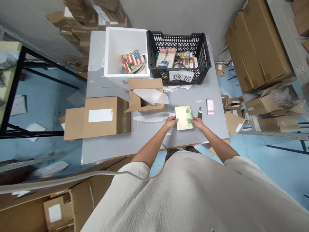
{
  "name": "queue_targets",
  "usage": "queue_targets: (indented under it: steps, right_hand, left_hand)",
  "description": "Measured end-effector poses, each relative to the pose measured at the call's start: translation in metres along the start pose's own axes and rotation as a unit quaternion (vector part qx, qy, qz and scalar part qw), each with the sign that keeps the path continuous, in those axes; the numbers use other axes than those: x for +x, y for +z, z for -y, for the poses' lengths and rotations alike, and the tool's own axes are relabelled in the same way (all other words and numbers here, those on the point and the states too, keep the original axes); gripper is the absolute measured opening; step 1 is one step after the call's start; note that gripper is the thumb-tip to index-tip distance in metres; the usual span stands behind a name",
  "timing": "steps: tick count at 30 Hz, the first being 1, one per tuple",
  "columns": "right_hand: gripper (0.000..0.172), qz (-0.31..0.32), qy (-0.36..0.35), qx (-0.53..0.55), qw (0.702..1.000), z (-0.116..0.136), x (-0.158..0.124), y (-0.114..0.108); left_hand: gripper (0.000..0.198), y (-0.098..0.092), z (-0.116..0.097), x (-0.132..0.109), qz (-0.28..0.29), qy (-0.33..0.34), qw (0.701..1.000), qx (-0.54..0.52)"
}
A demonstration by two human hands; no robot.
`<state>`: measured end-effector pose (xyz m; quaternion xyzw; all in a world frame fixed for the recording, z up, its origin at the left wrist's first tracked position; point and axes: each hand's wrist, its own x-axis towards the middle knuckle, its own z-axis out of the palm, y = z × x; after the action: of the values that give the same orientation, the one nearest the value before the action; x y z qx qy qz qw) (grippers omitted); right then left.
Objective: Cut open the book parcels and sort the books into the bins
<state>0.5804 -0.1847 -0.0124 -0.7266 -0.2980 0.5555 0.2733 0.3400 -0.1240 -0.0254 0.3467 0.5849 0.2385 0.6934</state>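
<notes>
A cream book with a green-patterned edge (183,118) is held between both hands over the front of the grey table. My left hand (171,122) pinches its left edge, and my right hand (197,122) grips the right edge. Just beyond my right hand lies a black and yellow box cutter (200,113). A phone with a pink screen (210,106) rests farther right. Behind the book, to the left, an opened small carton (145,96) has white foam wrap (152,96) sticking out of it. A strip of white wrap (153,117) lies near my left hand.
At the table's back stand a white foam box (109,51) and a black plastic crate (205,58), both with books inside. A larger carton (101,111) overhangs the table's left edge. A pale cable (96,174) runs across the lower left. Stacked cartons (260,48) line the right shelf.
</notes>
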Motion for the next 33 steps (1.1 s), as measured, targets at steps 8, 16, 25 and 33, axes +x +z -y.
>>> queue_targets:
  steps: [8,16,25,33]
  right_hand:
    - [0.039,-0.045,-0.059,0.043,0.996,0.028,-0.009,-0.003]
    - [0.029,-0.130,-0.217,-0.194,0.948,0.057,-0.034,0.019]
    - [0.031,-0.052,-0.326,-0.211,0.920,0.054,-0.047,0.010]
    - [0.035,-0.086,-0.112,-0.081,0.987,0.037,-0.025,-0.039]
  left_hand:
    - [0.027,0.022,-0.019,-0.004,-0.096,0.040,0.992,0.065]
    - [0.041,0.068,-0.031,-0.012,-0.021,0.085,0.996,-0.010]
    - [0.025,0.060,-0.038,-0.006,-0.066,0.077,0.992,-0.070]
    - [0.014,0.051,-0.034,-0.016,-0.062,0.077,0.993,-0.070]
